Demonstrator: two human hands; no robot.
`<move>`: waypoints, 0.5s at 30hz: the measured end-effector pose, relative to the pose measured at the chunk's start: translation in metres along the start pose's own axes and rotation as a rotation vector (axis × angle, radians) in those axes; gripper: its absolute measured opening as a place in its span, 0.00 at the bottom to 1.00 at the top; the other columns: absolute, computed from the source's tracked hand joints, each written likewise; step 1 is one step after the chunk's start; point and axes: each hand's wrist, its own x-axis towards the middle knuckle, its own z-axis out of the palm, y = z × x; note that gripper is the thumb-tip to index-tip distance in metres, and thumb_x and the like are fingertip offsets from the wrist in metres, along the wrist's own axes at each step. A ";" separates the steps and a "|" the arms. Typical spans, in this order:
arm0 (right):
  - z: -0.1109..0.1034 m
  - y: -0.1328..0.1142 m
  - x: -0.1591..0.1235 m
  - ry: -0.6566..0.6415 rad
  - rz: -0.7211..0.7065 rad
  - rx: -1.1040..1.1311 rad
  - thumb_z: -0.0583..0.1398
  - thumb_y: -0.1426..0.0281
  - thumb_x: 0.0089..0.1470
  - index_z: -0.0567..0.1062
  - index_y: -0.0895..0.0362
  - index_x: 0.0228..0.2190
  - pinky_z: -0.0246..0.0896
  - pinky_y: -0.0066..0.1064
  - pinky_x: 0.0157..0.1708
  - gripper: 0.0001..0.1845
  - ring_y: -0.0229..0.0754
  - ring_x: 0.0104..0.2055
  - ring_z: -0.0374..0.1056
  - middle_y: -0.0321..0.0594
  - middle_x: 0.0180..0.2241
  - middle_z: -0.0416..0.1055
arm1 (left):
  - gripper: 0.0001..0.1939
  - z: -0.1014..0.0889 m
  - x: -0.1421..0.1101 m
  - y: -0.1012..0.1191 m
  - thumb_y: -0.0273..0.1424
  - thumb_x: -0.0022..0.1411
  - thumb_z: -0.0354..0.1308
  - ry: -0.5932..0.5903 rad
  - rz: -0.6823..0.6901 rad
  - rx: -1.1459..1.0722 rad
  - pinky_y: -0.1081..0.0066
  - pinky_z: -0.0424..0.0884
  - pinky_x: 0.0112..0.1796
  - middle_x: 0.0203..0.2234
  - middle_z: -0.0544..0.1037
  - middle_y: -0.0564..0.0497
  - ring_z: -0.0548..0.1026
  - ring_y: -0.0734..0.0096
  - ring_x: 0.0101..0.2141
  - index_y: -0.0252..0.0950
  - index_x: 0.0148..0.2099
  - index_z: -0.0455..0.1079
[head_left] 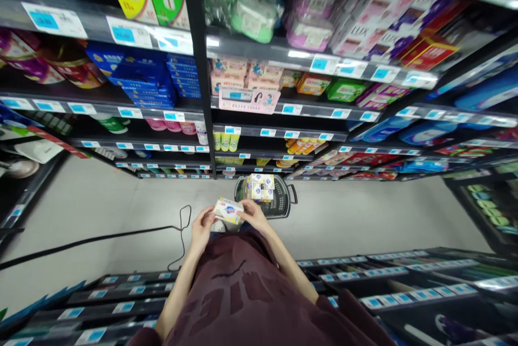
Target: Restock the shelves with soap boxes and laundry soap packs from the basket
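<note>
A white and yellow soap box (pixel 228 210) is held level in front of my body, above the floor. My left hand (pixel 202 226) grips its left end between thumb and fingers. On its right end, the fingers of my right hand (pixel 252 214) are closed as well. Just beyond my hands, a dark shopping basket (pixel 280 201) rests on the floor with its handle to the right. Several similar soap boxes (pixel 261 187) are stacked in the left part of the basket.
Ahead stands a tall shelf with boxed LUX soaps (pixel 374 22), pink soap boxes (pixel 246 73) and yellow-green bottles (pixel 226 141). A black cable (pixel 121 233) runs over the grey floor (pixel 149 200) at left. Another shelf row (pixel 380 276) stands close behind me.
</note>
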 end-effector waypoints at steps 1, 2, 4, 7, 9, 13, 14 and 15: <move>-0.001 -0.002 0.002 -0.037 -0.004 -0.035 0.72 0.53 0.42 0.74 0.54 0.37 0.70 0.35 0.41 0.25 0.43 0.38 0.73 0.37 0.36 0.76 | 0.24 -0.001 0.000 -0.002 0.49 0.57 0.65 -0.016 -0.003 0.012 0.53 0.80 0.47 0.46 0.82 0.41 0.81 0.52 0.47 0.36 0.48 0.76; -0.003 -0.004 0.004 -0.077 -0.002 -0.073 0.71 0.52 0.43 0.75 0.54 0.38 0.69 0.35 0.41 0.25 0.44 0.38 0.73 0.38 0.35 0.76 | 0.24 -0.001 0.000 -0.003 0.49 0.57 0.65 -0.030 -0.003 0.023 0.54 0.80 0.47 0.45 0.82 0.41 0.81 0.52 0.46 0.37 0.48 0.76; -0.008 -0.011 0.009 -0.142 -0.003 -0.168 0.71 0.51 0.44 0.77 0.55 0.39 0.69 0.35 0.39 0.26 0.44 0.38 0.73 0.39 0.35 0.77 | 0.24 0.000 0.000 -0.005 0.50 0.55 0.66 -0.051 -0.006 0.008 0.54 0.81 0.46 0.42 0.83 0.43 0.82 0.51 0.44 0.38 0.46 0.77; -0.014 -0.023 0.021 -0.195 -0.052 -0.364 0.72 0.55 0.44 0.80 0.56 0.41 0.68 0.34 0.39 0.24 0.46 0.40 0.73 0.41 0.38 0.78 | 0.24 0.002 0.001 -0.004 0.51 0.51 0.68 -0.068 -0.034 -0.038 0.56 0.82 0.44 0.40 0.84 0.45 0.82 0.50 0.43 0.40 0.44 0.78; -0.017 -0.033 0.030 -0.242 -0.080 -0.492 0.74 0.59 0.42 0.82 0.54 0.40 0.67 0.33 0.39 0.23 0.46 0.41 0.73 0.41 0.39 0.79 | 0.24 0.003 0.002 -0.003 0.51 0.50 0.69 -0.089 -0.038 -0.067 0.57 0.81 0.44 0.39 0.84 0.45 0.82 0.51 0.42 0.41 0.43 0.79; -0.017 -0.057 0.041 -0.367 -0.089 -0.703 0.75 0.61 0.41 0.83 0.53 0.44 0.67 0.30 0.38 0.26 0.45 0.39 0.73 0.40 0.38 0.79 | 0.25 0.006 0.006 0.000 0.52 0.47 0.70 -0.073 -0.011 -0.081 0.58 0.82 0.43 0.39 0.84 0.44 0.82 0.50 0.41 0.41 0.41 0.80; -0.016 -0.065 0.043 -0.393 -0.107 -0.763 0.74 0.61 0.42 0.82 0.52 0.46 0.67 0.30 0.38 0.26 0.45 0.39 0.74 0.40 0.39 0.79 | 0.26 0.008 0.006 0.000 0.53 0.45 0.70 -0.048 0.002 -0.080 0.58 0.82 0.42 0.39 0.84 0.43 0.82 0.49 0.41 0.41 0.41 0.80; -0.015 -0.075 0.044 -0.417 -0.138 -0.831 0.73 0.61 0.45 0.81 0.52 0.48 0.67 0.30 0.40 0.26 0.45 0.40 0.74 0.41 0.41 0.79 | 0.27 0.011 0.006 0.000 0.53 0.44 0.71 -0.017 0.015 -0.081 0.57 0.82 0.42 0.40 0.84 0.43 0.82 0.48 0.42 0.41 0.41 0.80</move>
